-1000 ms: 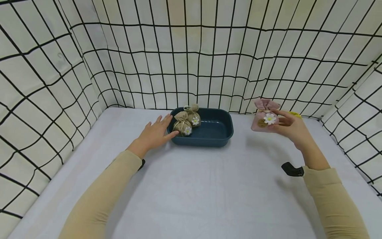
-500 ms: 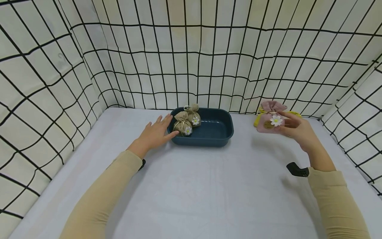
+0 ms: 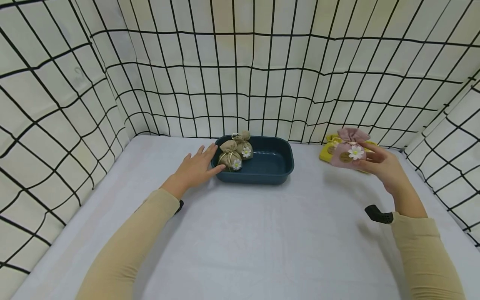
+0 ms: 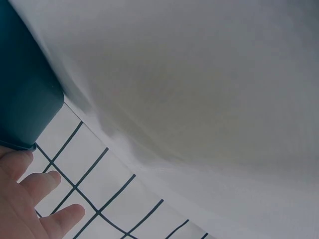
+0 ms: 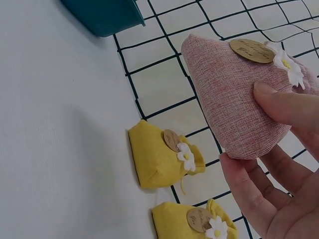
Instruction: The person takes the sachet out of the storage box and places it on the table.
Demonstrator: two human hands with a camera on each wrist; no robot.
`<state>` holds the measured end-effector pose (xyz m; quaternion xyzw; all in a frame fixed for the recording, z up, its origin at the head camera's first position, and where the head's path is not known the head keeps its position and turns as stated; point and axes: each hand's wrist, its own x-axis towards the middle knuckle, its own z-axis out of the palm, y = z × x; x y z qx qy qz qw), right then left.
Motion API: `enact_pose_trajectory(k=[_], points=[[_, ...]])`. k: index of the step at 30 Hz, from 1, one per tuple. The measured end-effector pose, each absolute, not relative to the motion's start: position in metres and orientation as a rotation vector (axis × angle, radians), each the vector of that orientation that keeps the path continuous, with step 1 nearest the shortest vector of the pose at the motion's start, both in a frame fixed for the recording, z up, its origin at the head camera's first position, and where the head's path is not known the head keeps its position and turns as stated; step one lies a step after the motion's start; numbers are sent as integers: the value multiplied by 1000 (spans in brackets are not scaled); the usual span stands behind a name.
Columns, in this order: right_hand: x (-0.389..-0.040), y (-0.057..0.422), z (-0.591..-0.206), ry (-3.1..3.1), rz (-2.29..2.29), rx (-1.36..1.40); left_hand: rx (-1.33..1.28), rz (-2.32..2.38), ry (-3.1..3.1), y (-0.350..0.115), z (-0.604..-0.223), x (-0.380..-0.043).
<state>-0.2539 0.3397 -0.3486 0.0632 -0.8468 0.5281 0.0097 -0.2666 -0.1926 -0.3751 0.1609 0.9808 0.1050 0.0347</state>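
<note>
Pink linen sachet (image 3: pixel 348 149) sits pinched in our right hand (image 3: pixel 378 164) at the right of the frame, above two yellow sachets (image 5: pixel 162 160). Our left hand (image 3: pixel 195 168) rests flat, fingers straight, against the teal tray (image 3: pixel 275 171), which holds two tan sachets (image 3: pixel 230 157). We judge this a carrying step; next calls for a steady move over the tray's free space.

The pink pouch (image 5: pixel 234 104) is coarse woven cloth, matt, with a round kraft-paper tag (image 5: pixel 252 50). The yellow pouches (image 5: pixel 162 162) look alike. The blue tray (image 3: pixel 275 162) is smooth plastic; the bench (image 3: pixel 240 233) is matt cloth.

Black-gridded white cloth walls (image 3: pixel 262 83)
</note>
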Motion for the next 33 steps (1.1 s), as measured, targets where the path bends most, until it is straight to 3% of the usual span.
enact_pose_trajectory(k=[15,23,33], points=[[-250,360,-358,-2504,1814,135,499,325,3015,-194,-378,-268],[-252,368,-364,-2551,1778,-39,506,339,3021,-195,-378,-268],[-247,375,-363,-2263,2103,-147,500,330,3025,-194,-379,-268]])
